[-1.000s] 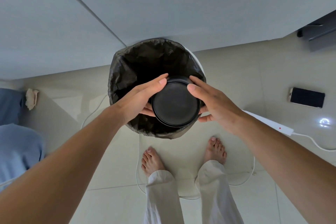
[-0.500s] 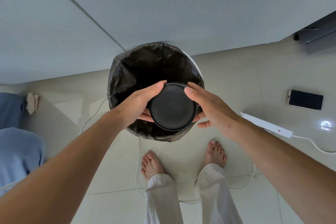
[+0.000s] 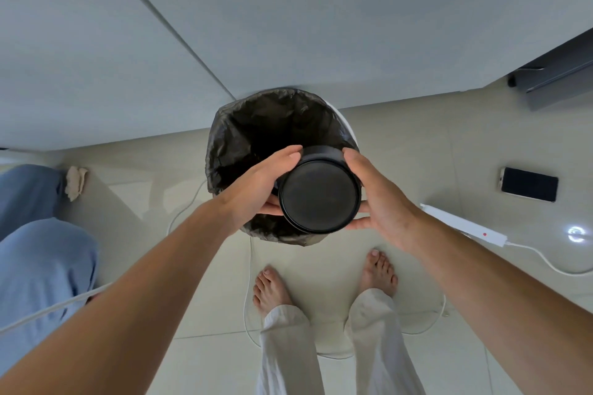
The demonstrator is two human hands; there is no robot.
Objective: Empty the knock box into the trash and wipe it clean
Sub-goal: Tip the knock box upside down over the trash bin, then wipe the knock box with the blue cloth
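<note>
A round black knock box (image 3: 319,196) is held upside down over the trash bin (image 3: 244,125), its flat bottom facing me and its opening turned away into the bin. My left hand (image 3: 256,183) grips its left side and my right hand (image 3: 378,199) grips its right side. The bin is lined with a black bag and stands on the floor against a pale cabinet. The inside of the knock box is hidden.
A white power strip (image 3: 465,224) with a cable lies on the tiled floor at right, and a phone (image 3: 529,184) beyond it. My bare feet (image 3: 272,292) stand just before the bin among thin white cables. Blue fabric (image 3: 38,260) fills the left edge.
The knock box has tilted a little further, so more of its side wall shows above the bottom. Both hands keep their grip over the bin.
</note>
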